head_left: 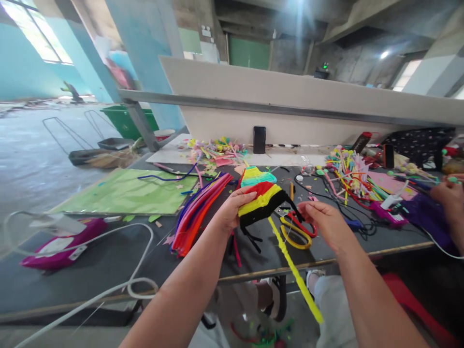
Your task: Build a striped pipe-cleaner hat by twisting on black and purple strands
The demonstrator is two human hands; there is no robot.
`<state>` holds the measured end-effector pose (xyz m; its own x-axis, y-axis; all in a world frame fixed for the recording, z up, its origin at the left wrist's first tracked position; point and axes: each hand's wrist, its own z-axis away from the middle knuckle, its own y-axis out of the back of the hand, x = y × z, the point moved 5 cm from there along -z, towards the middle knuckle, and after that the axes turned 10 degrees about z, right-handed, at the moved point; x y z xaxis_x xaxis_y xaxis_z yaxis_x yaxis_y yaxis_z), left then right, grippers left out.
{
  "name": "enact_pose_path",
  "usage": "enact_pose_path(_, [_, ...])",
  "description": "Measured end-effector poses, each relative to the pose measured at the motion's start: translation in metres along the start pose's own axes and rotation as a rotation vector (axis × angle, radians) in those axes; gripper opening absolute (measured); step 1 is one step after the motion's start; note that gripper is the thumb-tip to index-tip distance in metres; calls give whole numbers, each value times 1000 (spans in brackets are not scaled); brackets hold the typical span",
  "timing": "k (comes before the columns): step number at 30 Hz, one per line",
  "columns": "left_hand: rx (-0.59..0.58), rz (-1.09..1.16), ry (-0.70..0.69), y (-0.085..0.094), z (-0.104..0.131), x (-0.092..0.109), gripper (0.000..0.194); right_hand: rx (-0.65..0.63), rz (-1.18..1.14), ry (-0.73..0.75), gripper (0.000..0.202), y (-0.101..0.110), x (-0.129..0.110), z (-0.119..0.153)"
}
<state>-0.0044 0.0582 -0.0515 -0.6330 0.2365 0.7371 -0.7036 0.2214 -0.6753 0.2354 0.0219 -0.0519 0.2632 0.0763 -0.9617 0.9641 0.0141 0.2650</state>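
My left hand is closed on the edge of a striped piece of pipe cleaners, banded red, yellow and black. At its right, a black pipe cleaner end runs over to the pinched fingers of my right hand. One long yellow pipe cleaner hangs from beneath the piece past the table edge. Behind it lies a similar yellow and turquoise piece. Below my right fingers rest yellow-handled scissors and a red handle. Left of my left hand lies a bundle of pipe cleaners, orange, pink and purple.
A green sheet covers the table's left part, near a magenta power strip with a white cable. A phone leans against the back board. Piles of coloured pieces lie behind. At far right is another person's hand.
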Motion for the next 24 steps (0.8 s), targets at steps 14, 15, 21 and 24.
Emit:
enact_pose_path(14, [-91, -96, 60, -14, 1, -15, 38, -156, -153, -171, 27, -21, 3, 14])
enact_pose_path(15, [-102, -70, 44, -15, 0, -15, 40, -133, -197, -178, 26, -20, 5, 12])
enact_pose_path(21, [-129, -100, -9, -12, -6, -21, 47, 84, -398, -162, 29, -1, 18, 0])
enact_pose_path(24, [-137, -230, -24, -9, -8, -24, 38, 134, -426, -134, 29, 5, 21, -4])
